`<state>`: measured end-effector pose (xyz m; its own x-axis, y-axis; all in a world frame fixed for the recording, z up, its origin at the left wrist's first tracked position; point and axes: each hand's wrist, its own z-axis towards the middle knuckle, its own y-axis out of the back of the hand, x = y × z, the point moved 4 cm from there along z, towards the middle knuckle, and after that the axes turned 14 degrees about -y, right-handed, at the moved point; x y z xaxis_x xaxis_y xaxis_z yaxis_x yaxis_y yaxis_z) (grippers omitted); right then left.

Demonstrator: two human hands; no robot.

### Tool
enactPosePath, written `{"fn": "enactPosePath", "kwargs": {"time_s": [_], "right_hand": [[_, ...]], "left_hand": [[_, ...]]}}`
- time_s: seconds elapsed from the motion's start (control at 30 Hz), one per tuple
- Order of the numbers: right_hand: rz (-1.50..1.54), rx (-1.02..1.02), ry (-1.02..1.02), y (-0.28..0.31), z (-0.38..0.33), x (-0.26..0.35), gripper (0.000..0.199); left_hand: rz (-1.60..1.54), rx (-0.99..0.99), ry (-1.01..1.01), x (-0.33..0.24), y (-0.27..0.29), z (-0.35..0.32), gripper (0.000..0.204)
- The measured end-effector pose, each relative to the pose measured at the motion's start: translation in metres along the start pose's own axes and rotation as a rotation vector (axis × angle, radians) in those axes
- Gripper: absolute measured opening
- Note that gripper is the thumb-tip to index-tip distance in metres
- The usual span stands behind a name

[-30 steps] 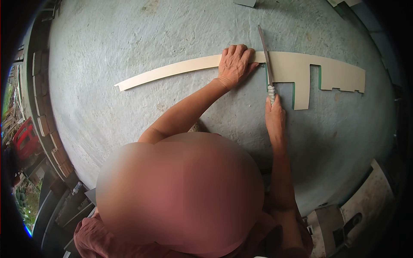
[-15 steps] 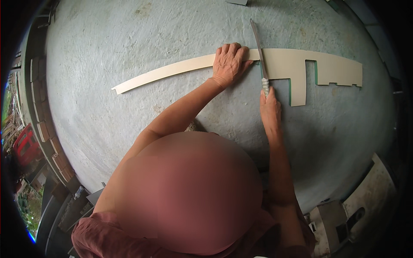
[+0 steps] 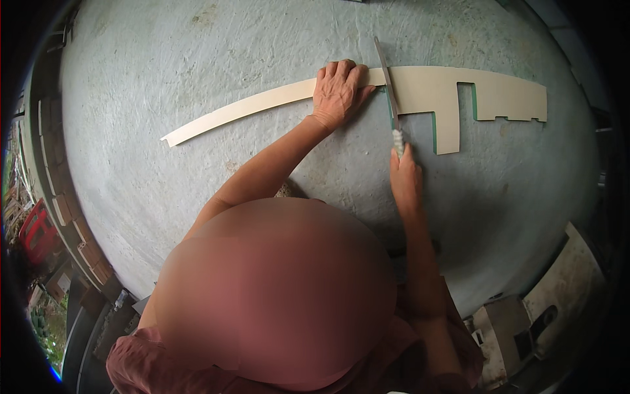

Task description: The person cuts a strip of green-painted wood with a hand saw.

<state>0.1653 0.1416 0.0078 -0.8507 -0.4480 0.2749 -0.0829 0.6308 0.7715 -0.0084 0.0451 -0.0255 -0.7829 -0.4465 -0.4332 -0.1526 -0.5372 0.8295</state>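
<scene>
A long cream panel [image 3: 426, 92] with green edges and rectangular notches lies flat on the grey floor. To the left it runs out as a narrow, slightly curved strip. My left hand [image 3: 336, 92] grips this strip just left of the blade, fingers over the far edge and thumb by the near one. In my right hand [image 3: 407, 176] is the pale wrapped handle of a hand saw [image 3: 386, 72], fingers closed round it. Its long thin blade crosses the panel where the strip meets the wider part, tip pointing away from me. Part of the near edge lies under the blade.
Rough grey floor [image 3: 216, 59] surrounds the panel. Bricks [image 3: 88, 240] line the left side, with a red plastic chair [image 3: 36, 230] beyond them. At lower right stands a stained pale piece [image 3: 564, 289] with a dark opening. My own torso fills the lower middle.
My right hand has drawn the saw back toward me across the panel. My left hand keeps its place on the strip. The whole view has shifted slightly.
</scene>
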Motion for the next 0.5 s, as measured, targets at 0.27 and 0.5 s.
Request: {"fn": "enactPosePath", "kwargs": {"time_s": [0.27,0.5], "right_hand": [[-0.028,0.053,-0.045,0.014,0.022,0.033,0.032],[0.013,-0.044,-0.054,-0.002,-0.019,-0.011,0.030]], "left_hand": [[-0.010,-0.016,-0.017,-0.001,0.000,0.001,0.037],[0.020,-0.013,-0.011,0.001,0.002,-0.002,0.037]]}}
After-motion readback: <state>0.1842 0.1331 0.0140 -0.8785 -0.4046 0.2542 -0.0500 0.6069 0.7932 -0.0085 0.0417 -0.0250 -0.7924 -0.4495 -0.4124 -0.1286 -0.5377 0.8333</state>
